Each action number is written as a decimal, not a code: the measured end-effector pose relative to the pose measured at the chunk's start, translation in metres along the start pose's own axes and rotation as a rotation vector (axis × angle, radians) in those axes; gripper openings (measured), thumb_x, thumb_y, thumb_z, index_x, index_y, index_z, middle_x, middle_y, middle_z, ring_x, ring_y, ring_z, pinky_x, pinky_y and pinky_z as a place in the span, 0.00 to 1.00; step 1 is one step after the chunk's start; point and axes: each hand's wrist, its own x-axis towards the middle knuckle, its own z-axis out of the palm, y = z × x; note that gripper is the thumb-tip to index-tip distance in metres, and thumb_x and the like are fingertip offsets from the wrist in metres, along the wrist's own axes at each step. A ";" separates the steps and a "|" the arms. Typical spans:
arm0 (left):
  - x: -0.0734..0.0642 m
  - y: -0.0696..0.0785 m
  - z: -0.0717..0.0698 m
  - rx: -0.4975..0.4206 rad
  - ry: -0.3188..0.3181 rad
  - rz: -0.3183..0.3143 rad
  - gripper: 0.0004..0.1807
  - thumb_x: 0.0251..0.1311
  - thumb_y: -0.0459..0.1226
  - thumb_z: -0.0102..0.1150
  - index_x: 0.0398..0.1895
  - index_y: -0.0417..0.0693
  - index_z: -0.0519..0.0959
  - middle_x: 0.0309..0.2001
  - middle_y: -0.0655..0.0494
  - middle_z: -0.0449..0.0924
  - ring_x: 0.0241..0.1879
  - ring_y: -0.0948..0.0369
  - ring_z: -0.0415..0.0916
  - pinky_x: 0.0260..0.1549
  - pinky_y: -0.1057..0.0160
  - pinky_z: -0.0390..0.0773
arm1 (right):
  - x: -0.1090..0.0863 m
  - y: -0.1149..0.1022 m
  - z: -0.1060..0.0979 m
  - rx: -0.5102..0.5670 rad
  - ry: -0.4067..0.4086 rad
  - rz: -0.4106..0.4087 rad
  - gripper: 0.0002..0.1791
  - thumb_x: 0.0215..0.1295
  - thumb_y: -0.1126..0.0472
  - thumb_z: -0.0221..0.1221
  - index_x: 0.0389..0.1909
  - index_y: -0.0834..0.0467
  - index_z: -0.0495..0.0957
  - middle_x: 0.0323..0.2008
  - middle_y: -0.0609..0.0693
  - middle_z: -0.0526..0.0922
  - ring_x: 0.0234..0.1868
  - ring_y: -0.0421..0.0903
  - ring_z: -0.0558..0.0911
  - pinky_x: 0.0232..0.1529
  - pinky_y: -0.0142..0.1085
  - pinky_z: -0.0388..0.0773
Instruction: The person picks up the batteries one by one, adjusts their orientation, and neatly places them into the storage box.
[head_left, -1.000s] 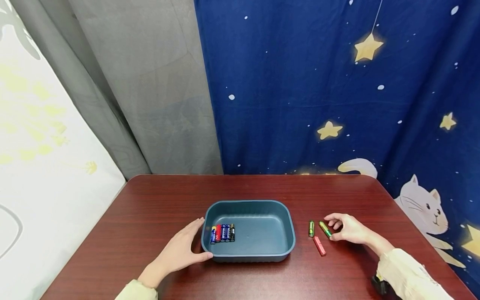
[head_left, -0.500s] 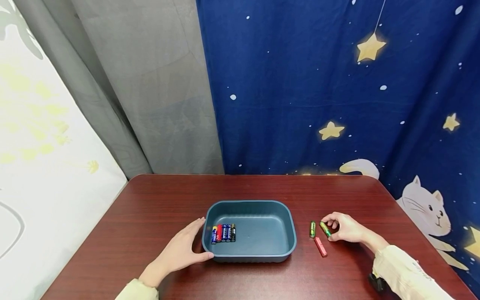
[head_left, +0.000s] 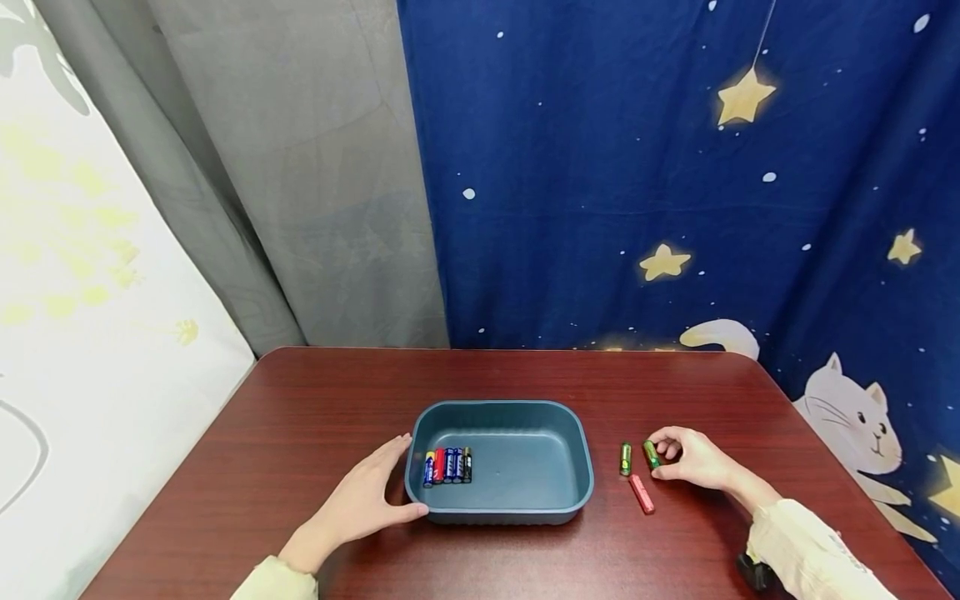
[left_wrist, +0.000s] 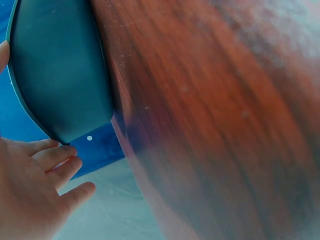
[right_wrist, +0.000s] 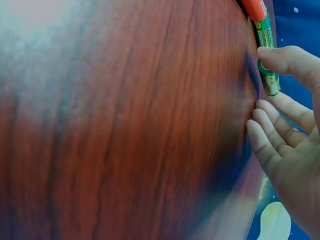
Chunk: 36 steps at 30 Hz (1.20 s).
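Note:
A blue-grey plastic tray point(head_left: 510, 475) stands mid-table. My left hand point(head_left: 358, 498) rests along its left end, thumb on the front corner and straight fingers against the outside; in the left wrist view those fingers touch the tray wall point(left_wrist: 60, 75). Inside at the left lie several batteries in a row, among them a red battery point(head_left: 438, 467) and a black battery point(head_left: 467, 466). To the tray's right, my right hand point(head_left: 693, 458) pinches a green battery point(head_left: 651, 454) end to end between thumb and fingers. Beside it lie another green battery point(head_left: 626, 458) and a pinkish-red battery point(head_left: 642, 494).
The dark red wooden table point(head_left: 337, 383) has rounded back corners. Behind it hang a grey curtain point(head_left: 315, 183) and a blue star-patterned curtain point(head_left: 555, 167). A white patterned cloth point(head_left: 97, 350) hangs at the left.
My right hand has closed its thumb and fingers on the green battery, which has turned slightly toward parallel with the other green one. My left hand stays at the tray.

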 end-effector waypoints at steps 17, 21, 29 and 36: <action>0.000 0.002 0.000 -0.017 -0.009 -0.014 0.52 0.38 0.61 0.64 0.66 0.44 0.61 0.63 0.49 0.63 0.62 0.52 0.61 0.54 0.45 0.66 | 0.000 -0.021 -0.005 0.065 0.125 -0.036 0.21 0.41 0.64 0.70 0.38 0.64 0.76 0.28 0.50 0.74 0.26 0.42 0.75 0.24 0.28 0.73; 0.000 0.002 0.000 -0.012 -0.001 -0.009 0.52 0.38 0.62 0.64 0.65 0.43 0.61 0.63 0.48 0.63 0.61 0.51 0.62 0.54 0.45 0.66 | 0.003 -0.031 -0.005 0.083 0.126 -0.059 0.22 0.41 0.63 0.70 0.40 0.65 0.75 0.29 0.51 0.75 0.27 0.43 0.75 0.25 0.29 0.74; 0.000 0.000 0.001 0.009 -0.003 -0.003 0.52 0.39 0.62 0.63 0.65 0.42 0.61 0.63 0.48 0.63 0.61 0.51 0.61 0.54 0.45 0.66 | 0.010 -0.050 -0.002 0.131 0.138 -0.110 0.23 0.42 0.64 0.70 0.41 0.66 0.75 0.30 0.49 0.76 0.28 0.42 0.76 0.26 0.29 0.75; 0.000 0.001 0.000 -0.002 -0.006 -0.002 0.52 0.39 0.62 0.64 0.65 0.43 0.61 0.63 0.48 0.63 0.62 0.51 0.61 0.55 0.45 0.65 | 0.017 -0.065 0.003 0.166 0.153 -0.137 0.24 0.43 0.64 0.70 0.43 0.66 0.75 0.31 0.51 0.77 0.29 0.41 0.76 0.26 0.29 0.75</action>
